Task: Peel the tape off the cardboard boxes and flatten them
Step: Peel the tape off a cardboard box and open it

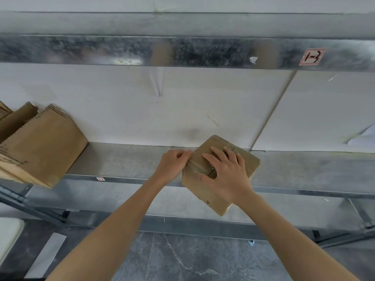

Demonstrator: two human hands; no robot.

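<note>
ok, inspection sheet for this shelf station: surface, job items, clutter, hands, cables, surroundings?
Surface: metal shelf; the box overhangs its front edge.
Job's things: small cardboard box, still closed, with tape across its top.
Clutter: pile of cardboard at the shelf's left end.
Hands: left hand pinches the tape at the box's left edge; right hand rests spread on the box top.
Cables: nothing seen.
Surroundings: white wall panels behind; upper beam with a label reading 1-3; grey stone-look floor below.
</note>
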